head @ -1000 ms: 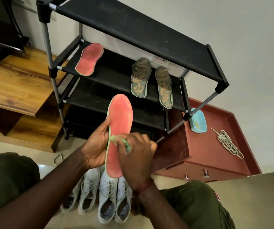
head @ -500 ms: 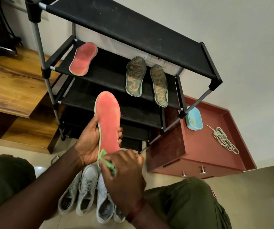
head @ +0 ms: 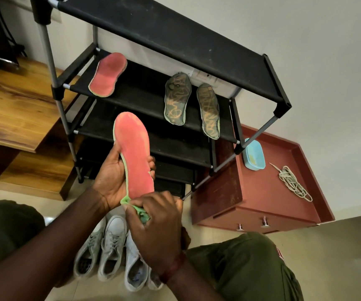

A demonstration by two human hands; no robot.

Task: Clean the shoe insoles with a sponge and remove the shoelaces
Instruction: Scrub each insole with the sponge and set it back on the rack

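I watch the left hand [head: 114, 179] wrap its fingers around a red insole [head: 134, 155], upright at centre frame. At its 6 o'clock end, the right hand [head: 155, 222] pinches a green sponge [head: 142, 214] against the heel. Loose shoelaces [head: 292, 183] lie coiled on a red cabinet [head: 262, 192] at 3 o'clock, and white shoes [head: 112, 246] sit at 6 o'clock.

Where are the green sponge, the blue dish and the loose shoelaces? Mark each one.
green sponge [head: 143, 216], head view, its exposed crumpled edge.
blue dish [head: 254, 156], head view, its inner floor.
loose shoelaces [head: 292, 184], head view, middle of the coil.
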